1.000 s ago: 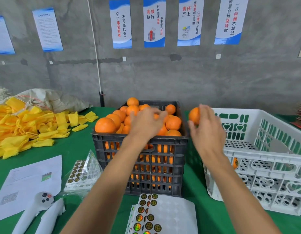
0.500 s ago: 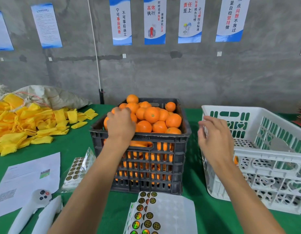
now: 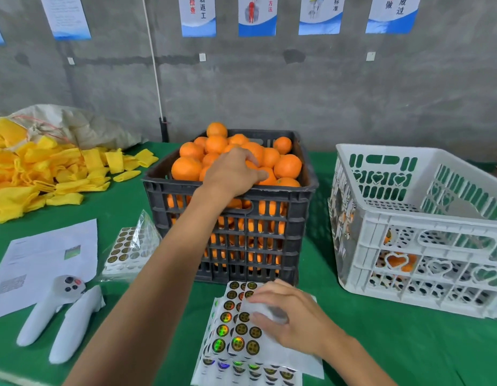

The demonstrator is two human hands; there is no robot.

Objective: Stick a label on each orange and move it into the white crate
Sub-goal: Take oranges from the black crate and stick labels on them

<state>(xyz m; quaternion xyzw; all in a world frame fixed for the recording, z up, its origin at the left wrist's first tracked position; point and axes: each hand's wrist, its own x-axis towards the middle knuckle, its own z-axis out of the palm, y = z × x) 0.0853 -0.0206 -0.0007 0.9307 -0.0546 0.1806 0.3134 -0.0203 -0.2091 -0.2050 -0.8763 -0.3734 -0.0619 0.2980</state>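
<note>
A black crate (image 3: 297,232) heaped with oranges (image 3: 287,165) stands in the middle of the green table. My left hand (image 3: 232,174) reaches over its front rim, fingers curled round an orange (image 3: 268,174) on top of the pile. Sheets of round holographic labels (image 3: 241,338) lie in front of the crate. My right hand (image 3: 289,316) is down on the top sheet, thumb and fingertips pinching at it; the spot is blurred. The white crate (image 3: 409,215) stands to the right, with a few oranges (image 3: 403,263) showing through its wall at the bottom.
A pile of yellow foam nets (image 3: 32,168) and a grey sack (image 3: 82,126) fill the back left. A printed paper (image 3: 46,254), two white controllers (image 3: 57,310) and a plastic bag of label sheets (image 3: 130,246) lie at the front left.
My right hand let its orange go into the white crate and came down onto the label sheets. My left hand shifted across the black crate's oranges and closed on one.
</note>
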